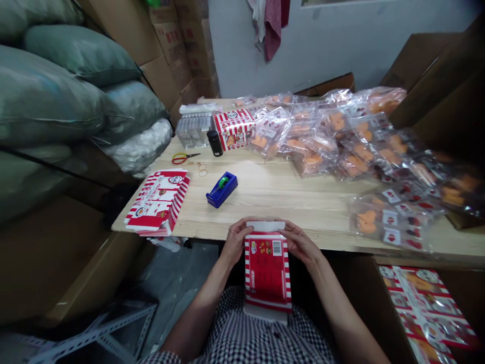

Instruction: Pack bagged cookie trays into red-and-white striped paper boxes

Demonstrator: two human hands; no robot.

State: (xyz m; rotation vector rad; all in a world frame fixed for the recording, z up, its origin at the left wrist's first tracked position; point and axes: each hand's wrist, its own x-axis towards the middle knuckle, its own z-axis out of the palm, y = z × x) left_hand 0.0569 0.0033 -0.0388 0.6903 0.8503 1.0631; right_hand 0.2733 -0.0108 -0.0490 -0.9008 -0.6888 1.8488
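Fingers of the left hand [235, 241] and right hand [300, 242] grip a flat carton [268, 270] at the edge of the bench [273, 202]; uneven pressure could crease it.

The carton blank [268, 273] I held was bright red with red-and-white striped edges and a white top flap. My shirt [242, 336] was black-and-white check. Left of centre on the pale wooden table [273, 212], the carton [157, 202] showed the same red-and-white stripes, the tape dispenser [222, 189] was dark blue with a green centre, and the scissors [185, 158] had red-and-yellow handles. At the right, clear bags [314, 162] held orange pieces. At the upper left, the sacks [56, 96] were grey-green, and at the top, the hanging cloth [273, 30] was dark red.
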